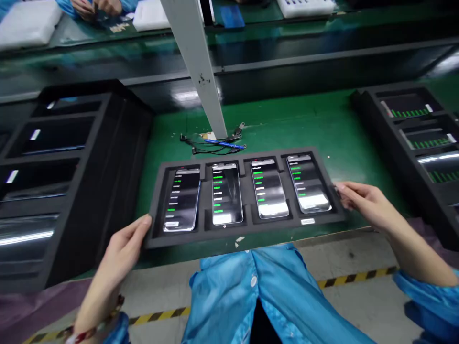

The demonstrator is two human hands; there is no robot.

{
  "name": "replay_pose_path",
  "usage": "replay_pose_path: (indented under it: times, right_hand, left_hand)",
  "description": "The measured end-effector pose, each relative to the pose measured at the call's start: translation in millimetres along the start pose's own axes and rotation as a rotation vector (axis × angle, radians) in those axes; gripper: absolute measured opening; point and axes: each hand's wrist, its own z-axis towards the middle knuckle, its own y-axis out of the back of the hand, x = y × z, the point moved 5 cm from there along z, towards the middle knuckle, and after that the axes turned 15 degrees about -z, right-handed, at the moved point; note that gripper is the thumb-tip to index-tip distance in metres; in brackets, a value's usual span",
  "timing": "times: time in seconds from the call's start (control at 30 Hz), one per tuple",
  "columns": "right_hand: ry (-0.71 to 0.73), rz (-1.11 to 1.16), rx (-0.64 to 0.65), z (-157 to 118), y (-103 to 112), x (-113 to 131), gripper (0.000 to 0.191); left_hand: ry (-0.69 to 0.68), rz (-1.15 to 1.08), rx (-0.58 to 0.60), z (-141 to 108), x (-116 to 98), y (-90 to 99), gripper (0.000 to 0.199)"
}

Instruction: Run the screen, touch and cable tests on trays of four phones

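A dark grey foam tray point(206, 205) lies on the green bench in front of me. Side by side in its slots are several smartphones, screens up and lit with rows of green and white text; one is the leftmost phone point(182, 200), another the rightmost phone point(309, 184). My left hand point(122, 246) pinches the tray's left end near the front corner, thumb and fingers closed at the edge. At the opposite end, my right hand point(366, 203) holds the right edge, its fingertips partly hidden beside the foam.
Stacked dark trays with phones point(118, 143) stand at left; another tray stack point(373, 138) is at right. Behind my tray lie black cables point(193, 142) and a blue pen point(224, 143), by a white post point(201, 71). Across the bench, a person's hands point(96, 7) are beside white foam point(30, 24).
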Motion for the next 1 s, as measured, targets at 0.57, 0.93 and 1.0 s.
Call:
replay_pose_path:
  times: [0.57,0.93,1.0]
  right_hand:
    - [0.994,-0.423,0.047,-45,-89,107,0.044]
    - [0.663,-0.135,-0.366,-29,-33,47,0.039]
    - [0.705,-0.215,-0.313,-23,-39,44,0.042]
  left_hand:
    - [-1.124,0.445,0.554,-32,-83,-123.1,0.038]
    - [-0.921,0.119,0.055,0,-57,-53.3,0.021]
    - [-0.925,0.221,0.078,3,-50,-56.2,0.023]
